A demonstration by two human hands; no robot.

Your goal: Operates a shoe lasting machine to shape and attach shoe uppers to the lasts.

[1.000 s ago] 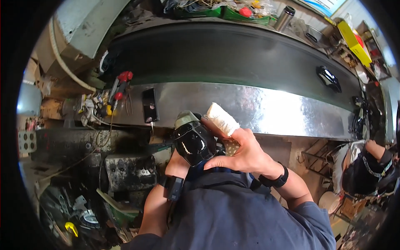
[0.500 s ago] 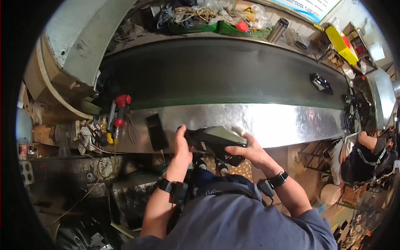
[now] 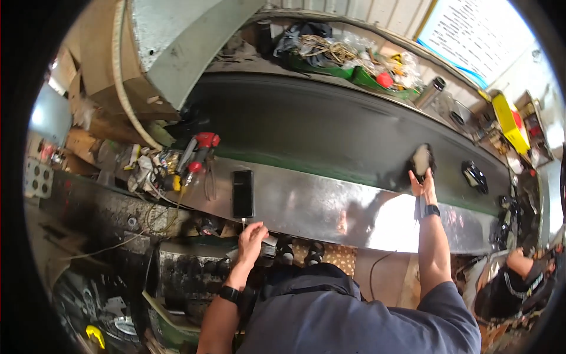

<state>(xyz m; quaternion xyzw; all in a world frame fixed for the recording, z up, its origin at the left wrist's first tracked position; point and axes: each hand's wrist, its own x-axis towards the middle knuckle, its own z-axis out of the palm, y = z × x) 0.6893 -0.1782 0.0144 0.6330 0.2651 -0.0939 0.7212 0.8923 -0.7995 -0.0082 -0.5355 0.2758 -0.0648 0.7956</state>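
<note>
My right hand (image 3: 424, 186) reaches out over the dark belt (image 3: 306, 130), its fingers on a glossy black shell-like part (image 3: 422, 160) with a pale, reflecting upper face. Whether the part rests on the belt or is held just above it, I cannot tell. Farther right on the belt lies a similar black part (image 3: 474, 177). My left hand (image 3: 252, 241) hangs at the near edge of the metal ledge (image 3: 300, 203), fingers loosely bent, with nothing visible in it. Just beyond that hand lies a black phone (image 3: 243, 193) with a pale cable at its near end.
A red power tool (image 3: 205, 141) lies at the ledge's left end beside tangled cables. Green bins (image 3: 377, 82) of cords and plastic bags line the back, near a metal flask (image 3: 431, 92). More black parts (image 3: 506, 215) sit at the right end, close to another person (image 3: 516, 283).
Both hands held the black part over the ledge; my left hand has let go and drawn back nearer. My right hand has carried it right onto or over the belt. The view has shifted.
</note>
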